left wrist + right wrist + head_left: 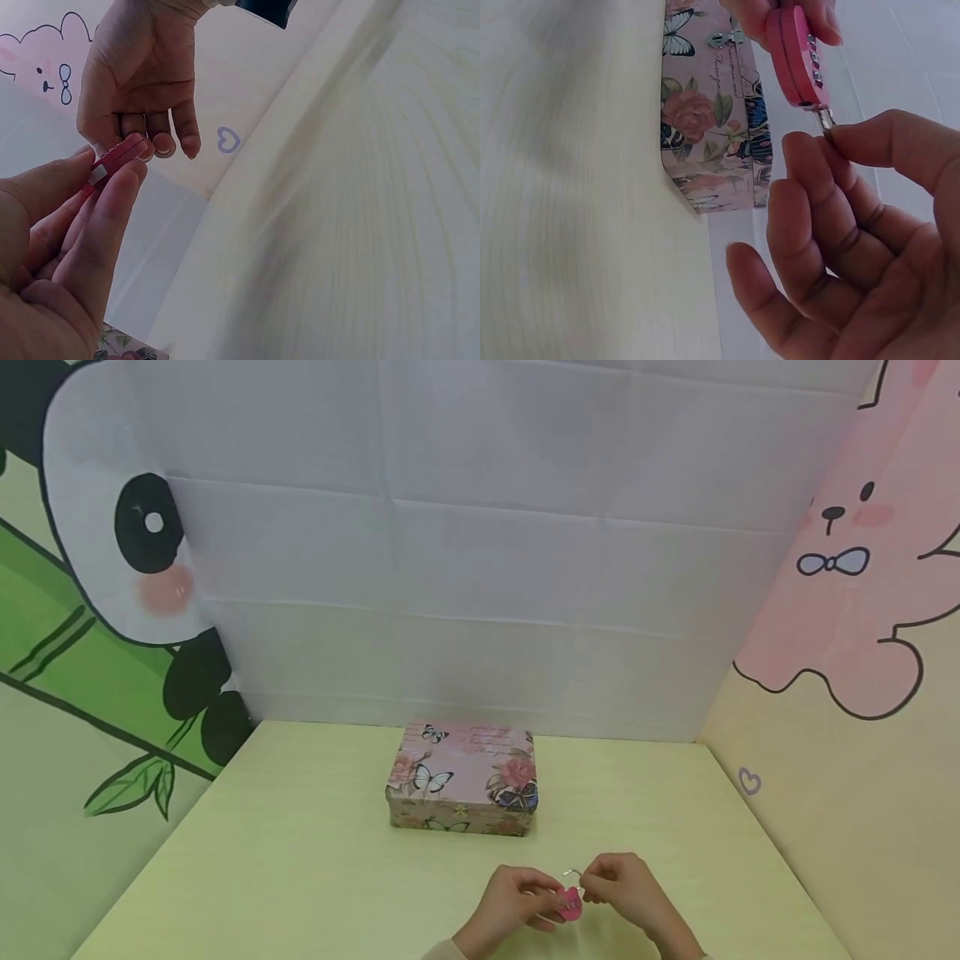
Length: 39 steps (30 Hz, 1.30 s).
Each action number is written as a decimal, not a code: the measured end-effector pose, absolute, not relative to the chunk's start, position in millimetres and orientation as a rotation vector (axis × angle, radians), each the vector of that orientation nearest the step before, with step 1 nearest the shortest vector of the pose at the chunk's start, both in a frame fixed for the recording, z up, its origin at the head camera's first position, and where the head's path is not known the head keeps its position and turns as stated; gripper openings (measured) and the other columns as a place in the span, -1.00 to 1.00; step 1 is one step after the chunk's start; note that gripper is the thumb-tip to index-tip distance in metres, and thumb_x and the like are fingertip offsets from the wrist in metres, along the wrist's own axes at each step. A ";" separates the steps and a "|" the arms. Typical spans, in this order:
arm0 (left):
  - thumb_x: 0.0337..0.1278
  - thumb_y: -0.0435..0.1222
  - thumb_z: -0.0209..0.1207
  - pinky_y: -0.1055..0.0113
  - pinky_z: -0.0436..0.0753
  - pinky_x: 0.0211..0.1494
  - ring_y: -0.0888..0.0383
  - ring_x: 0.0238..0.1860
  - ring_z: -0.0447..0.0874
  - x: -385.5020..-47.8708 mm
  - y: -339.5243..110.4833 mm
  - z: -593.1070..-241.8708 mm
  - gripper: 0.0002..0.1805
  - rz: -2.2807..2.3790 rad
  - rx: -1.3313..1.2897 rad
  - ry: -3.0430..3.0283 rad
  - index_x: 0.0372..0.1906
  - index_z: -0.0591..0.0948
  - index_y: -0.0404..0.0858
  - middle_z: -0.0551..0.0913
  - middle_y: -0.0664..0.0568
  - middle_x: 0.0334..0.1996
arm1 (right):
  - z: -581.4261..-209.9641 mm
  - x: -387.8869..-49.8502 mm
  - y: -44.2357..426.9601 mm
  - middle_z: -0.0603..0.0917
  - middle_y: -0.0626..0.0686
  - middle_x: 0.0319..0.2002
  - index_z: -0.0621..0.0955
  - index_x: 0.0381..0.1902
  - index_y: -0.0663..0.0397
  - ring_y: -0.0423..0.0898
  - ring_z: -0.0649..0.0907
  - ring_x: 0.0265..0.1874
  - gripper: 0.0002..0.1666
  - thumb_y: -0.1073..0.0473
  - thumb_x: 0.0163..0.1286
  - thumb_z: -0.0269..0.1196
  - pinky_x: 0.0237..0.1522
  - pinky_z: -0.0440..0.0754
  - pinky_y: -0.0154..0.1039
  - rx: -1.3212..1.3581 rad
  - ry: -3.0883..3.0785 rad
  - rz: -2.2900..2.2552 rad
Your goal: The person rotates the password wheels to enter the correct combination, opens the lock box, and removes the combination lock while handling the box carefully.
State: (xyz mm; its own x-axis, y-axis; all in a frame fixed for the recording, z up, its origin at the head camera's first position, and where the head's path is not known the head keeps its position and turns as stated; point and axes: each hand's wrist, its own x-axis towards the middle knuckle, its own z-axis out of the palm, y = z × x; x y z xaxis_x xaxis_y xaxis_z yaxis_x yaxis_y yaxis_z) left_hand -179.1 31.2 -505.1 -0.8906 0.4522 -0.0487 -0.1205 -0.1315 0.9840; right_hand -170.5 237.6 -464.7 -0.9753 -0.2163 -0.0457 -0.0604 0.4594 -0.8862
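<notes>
A small pink combination padlock [572, 906] is between the two hands, low in the head view. My left hand [517, 897] pinches its body between thumb and fingers. With thumb and index finger, my right hand [626, 889] grips the metal shackle [826, 120]; its other fingers are loosely bent. Number dials [814, 60] show along one face of the padlock in the right wrist view, too small to read. One end of the shackle sticks out above the body in the head view. From the left wrist, the padlock [116, 161] is seen edge-on.
A flowered, butterfly-printed box [465, 768] lies with its lid down on the pale yellow table [300, 860], beyond the hands. A metal clasp [720, 39] shows on the box in the right wrist view. A white sheet [495, 568] hangs behind, between painted side walls.
</notes>
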 end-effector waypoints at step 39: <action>0.02 -0.51 0.33 0.48 0.56 -0.48 0.27 -0.55 0.56 -167.0 50.8 -535.8 -0.95 1.666 0.387 2.029 -0.43 0.76 -0.35 0.69 0.00 -0.59 | -507.7 -158.9 255.4 0.48 -0.13 -0.68 0.64 -0.56 0.17 -0.22 0.39 -0.68 -0.86 0.33 0.18 0.23 -0.64 0.32 -0.41 -0.191 2.458 -1.326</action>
State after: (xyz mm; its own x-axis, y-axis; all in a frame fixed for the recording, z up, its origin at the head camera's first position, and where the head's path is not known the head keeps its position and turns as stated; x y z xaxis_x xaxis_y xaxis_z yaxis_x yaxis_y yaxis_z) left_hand -167.0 50.8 -535.8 -0.8432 0.5043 -0.1863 -0.0848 0.2175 0.9724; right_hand -158.9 255.4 -507.7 -0.9328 -0.2755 -0.2322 0.0426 0.5555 -0.8305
